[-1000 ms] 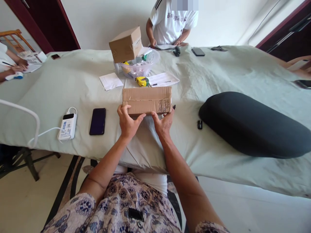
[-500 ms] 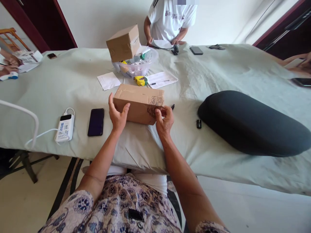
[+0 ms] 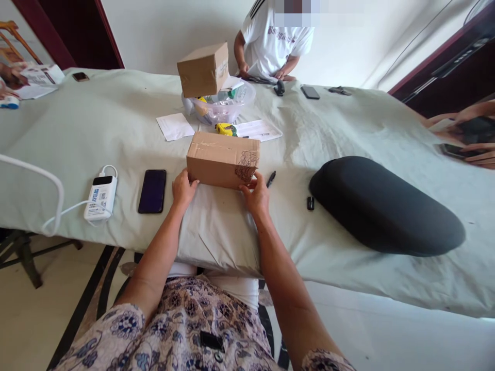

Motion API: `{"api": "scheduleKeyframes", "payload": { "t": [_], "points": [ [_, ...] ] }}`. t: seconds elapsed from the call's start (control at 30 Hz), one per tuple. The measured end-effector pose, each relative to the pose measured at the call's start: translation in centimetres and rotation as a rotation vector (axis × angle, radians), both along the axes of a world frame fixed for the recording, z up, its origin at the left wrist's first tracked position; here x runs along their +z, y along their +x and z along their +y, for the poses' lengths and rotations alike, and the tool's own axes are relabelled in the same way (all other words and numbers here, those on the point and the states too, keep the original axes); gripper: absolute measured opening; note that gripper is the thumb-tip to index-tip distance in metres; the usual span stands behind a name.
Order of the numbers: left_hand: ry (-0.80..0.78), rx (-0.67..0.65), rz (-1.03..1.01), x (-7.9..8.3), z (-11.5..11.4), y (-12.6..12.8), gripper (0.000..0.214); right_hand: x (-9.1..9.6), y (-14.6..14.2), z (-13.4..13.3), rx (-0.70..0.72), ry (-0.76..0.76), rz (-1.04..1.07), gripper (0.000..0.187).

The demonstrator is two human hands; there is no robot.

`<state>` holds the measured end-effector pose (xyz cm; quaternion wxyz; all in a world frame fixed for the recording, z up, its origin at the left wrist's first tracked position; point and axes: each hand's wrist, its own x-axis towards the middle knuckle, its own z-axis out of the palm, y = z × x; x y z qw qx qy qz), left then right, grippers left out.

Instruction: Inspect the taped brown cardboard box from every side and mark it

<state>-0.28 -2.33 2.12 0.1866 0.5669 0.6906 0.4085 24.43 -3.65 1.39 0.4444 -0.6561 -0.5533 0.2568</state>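
Observation:
A brown cardboard box [image 3: 216, 167] with dark scribbles at its right end stands on the cloth-covered table in front of me. My left hand [image 3: 183, 188] grips its lower left corner, thumb on the front face and the other fingers behind the side. At the lower right corner, my right hand [image 3: 257, 195] holds the box with the thumb on the front and fingertips round the torn-looking edge. Just right of that hand lies a black pen [image 3: 271, 179]. Behind the box are a yellow tape measure [image 3: 226, 129] and a printed sheet [image 3: 263, 130].
Left of me lie a phone [image 3: 152, 191] and a white power bank [image 3: 101, 198] with a cable. A large black padded seat [image 3: 386, 206] and a small black object [image 3: 310, 203] are at right. Behind, a plastic basin [image 3: 220, 111] bears another carton [image 3: 203, 72]. Other people sit around the table.
Both hands have moved lower on the box, and the box is turned slightly, sitting a little farther from me. The pen beside my right hand shows more fully.

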Motion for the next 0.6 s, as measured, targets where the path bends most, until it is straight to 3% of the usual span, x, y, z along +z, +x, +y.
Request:
{"api": "scheduleKeyframes", "payload": {
  "t": [0.13,0.23,0.43,0.53,0.6],
  "points": [
    [-0.091,0.033,0.262,1.1,-0.9,0.4,0.015,-0.7,0.1,-0.3,0.015,-0.093,-0.236,0.047],
    [-0.132,0.023,0.334,1.2,-1.0,0.5,0.015,-1.1,0.0,-0.3,-0.015,-0.088,-0.338,0.039],
    [-0.001,0.042,0.130,0.1,-0.3,0.8,0.033,-1.0,-0.2,0.0,-0.052,0.145,-0.248,0.041],
    [0.082,0.060,0.024,-0.3,-0.5,1.4,0.050,-0.7,-0.7,-0.1,-0.108,0.279,-0.244,0.037],
    [0.142,0.085,-0.027,-0.3,-0.9,2.0,0.063,-0.5,-1.1,-0.4,-0.149,0.355,-0.256,0.044]
  ]
}}
